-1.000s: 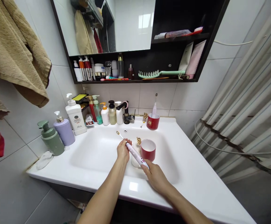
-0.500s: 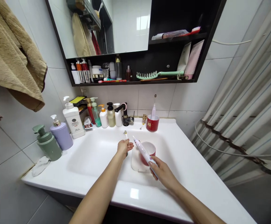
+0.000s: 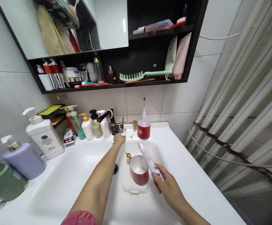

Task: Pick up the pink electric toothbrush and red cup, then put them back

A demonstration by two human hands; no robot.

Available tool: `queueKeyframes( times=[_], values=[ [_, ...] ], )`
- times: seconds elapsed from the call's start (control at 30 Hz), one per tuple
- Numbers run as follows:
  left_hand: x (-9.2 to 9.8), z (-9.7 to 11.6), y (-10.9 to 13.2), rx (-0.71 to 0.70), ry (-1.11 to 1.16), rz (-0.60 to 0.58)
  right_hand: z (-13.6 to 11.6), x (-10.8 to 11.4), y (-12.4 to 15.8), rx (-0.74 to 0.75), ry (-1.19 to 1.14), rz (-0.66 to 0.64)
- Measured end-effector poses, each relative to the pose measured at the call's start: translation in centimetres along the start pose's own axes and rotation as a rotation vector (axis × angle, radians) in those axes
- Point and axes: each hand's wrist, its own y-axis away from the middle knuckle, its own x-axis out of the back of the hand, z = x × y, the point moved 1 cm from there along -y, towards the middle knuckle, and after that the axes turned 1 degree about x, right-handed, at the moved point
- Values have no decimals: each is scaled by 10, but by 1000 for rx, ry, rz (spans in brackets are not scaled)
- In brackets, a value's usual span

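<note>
- Handle (image 3: 147, 156): gripped in my right hand (image 3: 167, 183), long axis slanting forward-left.
- Brush head (image 3: 125, 130): beside my left hand (image 3: 119, 139), the nearer; its grip I cannot tell.

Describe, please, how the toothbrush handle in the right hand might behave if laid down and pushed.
The toothbrush handle seems stiff, unbent though held near one end; its rounded body might roll; its smooth surface could be slippery.

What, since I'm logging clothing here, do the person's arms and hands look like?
A reddish-pink sleeve with lighter streaks shows on the left arm, its forearm bare. The right arm is bare as far as visible. The left hand and right hand are ungloved, with no watch or rings visible.
</note>
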Motion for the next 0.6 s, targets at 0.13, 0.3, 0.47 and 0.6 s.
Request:
queueKeyframes(
  times=[0.13, 0.3, 0.47, 0.6],
  values=[
    [-1, 5, -8, -48, -31, 50, -4, 2, 1, -14, -42, 0],
    [-13, 17, 7, -187, 77, 88, -7, 4, 1, -16, -59, 31],
    [-29, 37, 17, -175, 316, 13, -6, 3, 1, -8, -47, 35],
    [-15, 35, 26, -55, 546, -42, -4, 3, 2, -4, -38, 12]
  ],
)
